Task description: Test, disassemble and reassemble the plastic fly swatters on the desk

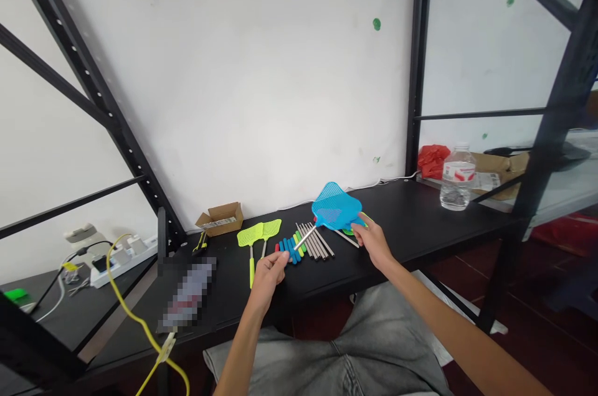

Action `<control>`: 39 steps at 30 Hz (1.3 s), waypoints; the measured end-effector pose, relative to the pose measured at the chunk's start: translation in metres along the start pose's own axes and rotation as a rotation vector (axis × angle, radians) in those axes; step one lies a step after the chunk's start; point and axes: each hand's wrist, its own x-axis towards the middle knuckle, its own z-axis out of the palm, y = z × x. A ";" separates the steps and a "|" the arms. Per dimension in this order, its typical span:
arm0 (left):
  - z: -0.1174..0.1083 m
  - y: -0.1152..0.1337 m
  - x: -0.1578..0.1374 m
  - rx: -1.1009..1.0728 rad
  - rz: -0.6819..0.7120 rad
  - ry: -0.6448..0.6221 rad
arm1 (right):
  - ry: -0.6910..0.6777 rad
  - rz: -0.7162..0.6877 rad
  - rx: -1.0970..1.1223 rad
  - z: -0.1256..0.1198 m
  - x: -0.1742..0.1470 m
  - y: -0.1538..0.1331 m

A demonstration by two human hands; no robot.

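A blue fly swatter head on a thin metal rod is held up over the table, tilted toward the left. The rod slants down to my left hand, whose fingers are closed round its lower end. My right hand pinches the right edge of the blue head. Beneath lie several colored handle grips, blue, yellow-green and red, side by side. Several loose metal rods lie in a row to their right. Two yellow-green fly swatters rest to the left. Part of a green piece shows behind my right hand.
A small open cardboard box stands near the wall. A blurred packet lies at left, by a yellow cable and a power strip. At right stand a water bottle and a red bag. Black shelf posts flank the table.
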 end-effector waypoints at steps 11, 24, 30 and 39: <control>0.001 0.003 0.000 -0.065 -0.003 0.023 | -0.035 -0.003 0.145 0.001 -0.003 -0.007; 0.013 0.012 -0.006 0.289 0.000 -0.092 | -0.071 -0.060 0.117 0.002 -0.012 -0.017; 0.010 0.006 -0.003 0.296 -0.029 -0.130 | -0.054 -0.260 -0.080 0.005 -0.014 -0.019; 0.014 0.023 -0.010 0.417 0.037 -0.160 | -0.063 -0.283 -0.163 0.002 -0.011 -0.015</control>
